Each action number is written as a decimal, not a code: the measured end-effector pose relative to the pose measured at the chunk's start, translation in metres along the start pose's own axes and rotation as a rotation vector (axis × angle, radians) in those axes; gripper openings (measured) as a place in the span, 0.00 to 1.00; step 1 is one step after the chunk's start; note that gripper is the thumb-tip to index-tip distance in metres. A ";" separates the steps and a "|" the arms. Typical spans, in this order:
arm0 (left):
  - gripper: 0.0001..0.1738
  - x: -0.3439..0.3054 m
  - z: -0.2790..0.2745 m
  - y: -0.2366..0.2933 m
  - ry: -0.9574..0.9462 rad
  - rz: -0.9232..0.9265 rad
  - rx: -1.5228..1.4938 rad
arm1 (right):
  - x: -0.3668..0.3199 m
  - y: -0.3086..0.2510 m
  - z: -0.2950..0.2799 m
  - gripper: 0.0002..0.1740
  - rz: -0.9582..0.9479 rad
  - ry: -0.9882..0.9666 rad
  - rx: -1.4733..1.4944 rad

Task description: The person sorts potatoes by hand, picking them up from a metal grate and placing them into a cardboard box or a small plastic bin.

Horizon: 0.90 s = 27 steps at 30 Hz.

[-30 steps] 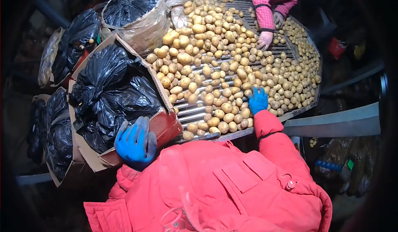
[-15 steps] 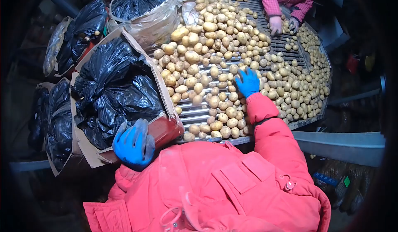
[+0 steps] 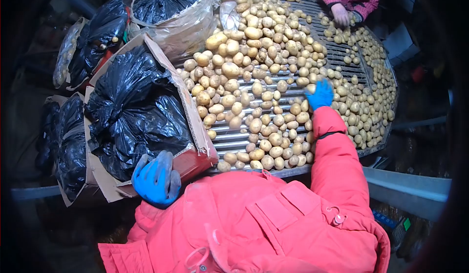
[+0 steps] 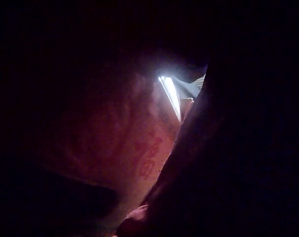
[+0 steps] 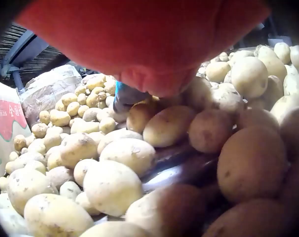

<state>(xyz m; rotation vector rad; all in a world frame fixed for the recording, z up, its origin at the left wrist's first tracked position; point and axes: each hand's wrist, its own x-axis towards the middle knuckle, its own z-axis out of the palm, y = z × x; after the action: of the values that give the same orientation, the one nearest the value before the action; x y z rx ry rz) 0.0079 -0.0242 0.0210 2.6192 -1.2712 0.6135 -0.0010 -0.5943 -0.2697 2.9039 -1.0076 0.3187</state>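
Note:
My right hand [image 3: 320,95], in a blue glove, reaches over a slatted metal table [image 3: 228,138] and touches loose potatoes [image 3: 275,139] with its fingers extended. In the right wrist view a red sleeve [image 5: 149,44] hides most of that hand; a bit of glove [image 5: 125,96] shows among potatoes. My left hand [image 3: 157,180], gloved in blue with grey fingertips, rests on the near edge of a cardboard box [image 3: 195,161], fingers relaxed. Inside that box lies a black plastic bag [image 3: 139,112]. The left wrist view is mostly dark, with a dim reddish surface [image 4: 139,143].
Across the table another person's hand [image 3: 340,15] is among smaller potatoes. A plastic-wrapped container [image 3: 178,31] lined with black plastic stands at the back left. More bagged boxes [image 3: 72,146] stand at the far left. A pale curved rail [image 3: 405,187] runs at the right.
My right hand first moved left and forward over the potatoes, then back to the right. More bare slats show at the centre. The other person's hands shifted up and right. My left hand stays on the box.

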 end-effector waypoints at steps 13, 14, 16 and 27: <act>0.21 0.001 0.007 -0.001 -0.043 -0.051 0.047 | 0.077 0.027 -0.020 0.29 0.042 0.262 -0.117; 0.21 0.001 0.007 -0.001 -0.048 -0.060 0.047 | 0.086 0.010 -0.012 0.29 -0.056 0.374 -0.097; 0.21 0.002 0.007 0.000 -0.052 -0.069 0.051 | 0.094 -0.025 -0.007 0.29 -0.213 0.450 0.016; 0.17 0.016 0.009 0.004 -0.039 -0.169 0.102 | 0.169 -0.217 -0.039 0.34 -0.517 0.278 0.321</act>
<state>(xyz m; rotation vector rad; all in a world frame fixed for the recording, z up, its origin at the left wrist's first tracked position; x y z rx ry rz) 0.0161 -0.0409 0.0195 2.7980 -1.0396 0.6161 0.2553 -0.5220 -0.1917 3.1223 -0.1625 0.8791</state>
